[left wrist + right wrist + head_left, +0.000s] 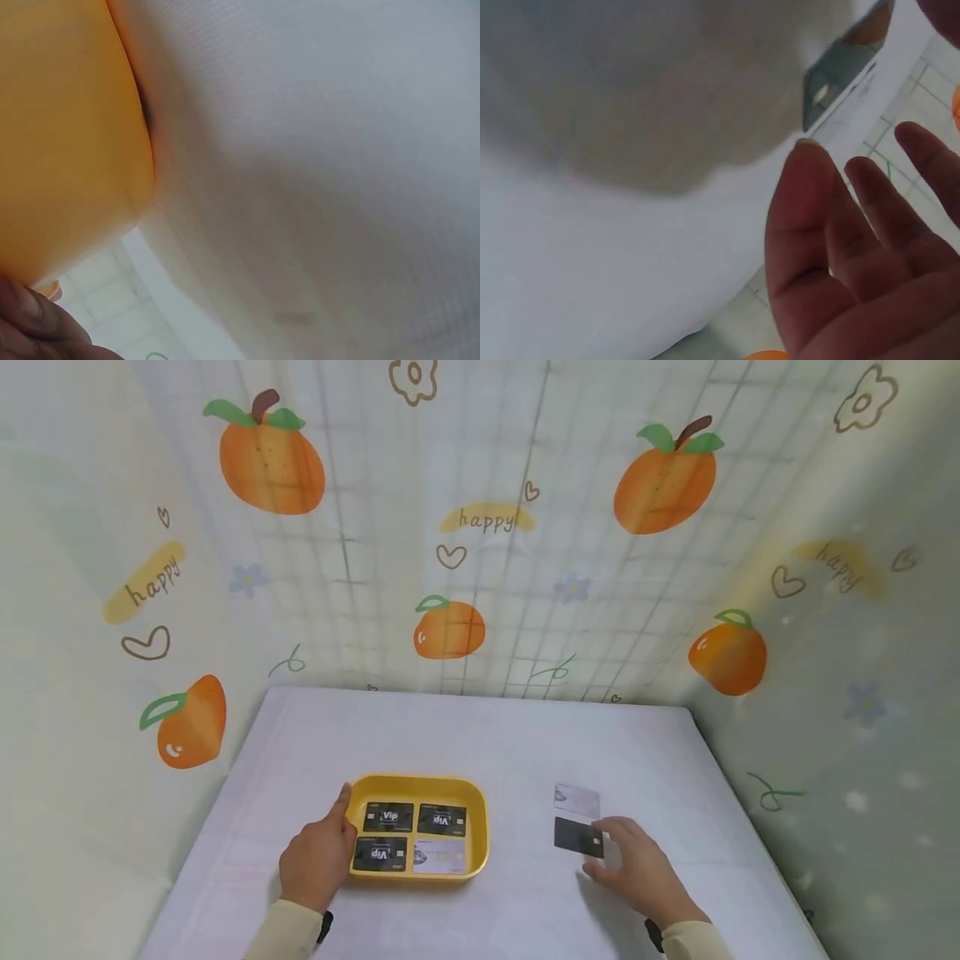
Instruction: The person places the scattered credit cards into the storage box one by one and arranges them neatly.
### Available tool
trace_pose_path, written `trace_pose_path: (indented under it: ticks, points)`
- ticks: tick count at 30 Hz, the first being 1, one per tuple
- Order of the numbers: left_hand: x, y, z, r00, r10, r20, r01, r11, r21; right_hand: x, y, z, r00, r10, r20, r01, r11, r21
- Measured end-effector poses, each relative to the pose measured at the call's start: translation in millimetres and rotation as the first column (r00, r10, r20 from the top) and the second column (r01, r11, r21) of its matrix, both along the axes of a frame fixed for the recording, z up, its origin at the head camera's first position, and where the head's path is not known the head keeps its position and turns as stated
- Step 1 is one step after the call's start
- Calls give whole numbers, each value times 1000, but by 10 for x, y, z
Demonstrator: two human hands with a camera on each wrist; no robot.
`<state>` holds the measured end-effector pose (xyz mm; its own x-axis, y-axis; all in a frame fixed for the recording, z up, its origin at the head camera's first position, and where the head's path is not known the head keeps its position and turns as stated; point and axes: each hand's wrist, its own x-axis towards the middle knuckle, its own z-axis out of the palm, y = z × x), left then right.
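At the right of the white table, my right hand (633, 868) pinches a black card (573, 835) with a small chip by its edges, thumb below and index finger above. In the right wrist view the thumb tip (810, 154) meets one corner of that card (847, 71). Just beyond it lies a pale card (576, 798). My left hand (315, 856) rests against the left side of a yellow tray (480, 793), index finger straight along it. Inside the tray are black VIP cards (387, 817) and one pale card (439, 857), laid in two rows.
The white tabletop (480, 735) reaches back to a curtain (360, 552) printed with oranges and hearts. Curtain also hangs along the left and right sides.
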<state>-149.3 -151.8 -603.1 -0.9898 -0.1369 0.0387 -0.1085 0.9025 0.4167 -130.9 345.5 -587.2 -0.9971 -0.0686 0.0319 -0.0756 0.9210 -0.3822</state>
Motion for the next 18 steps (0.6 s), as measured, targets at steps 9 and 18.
trace_pose_path:
  ticks: [9,18]
  points:
    - [28,3,49,1000,4,-2,-4,1000,19,-11,11,-31,997,65,-46,-65,998,9]
    - [9,1,-5,1000,-3,-18,3,1000,-2,-68,-31,-51,997,25,72,-29,999,46]
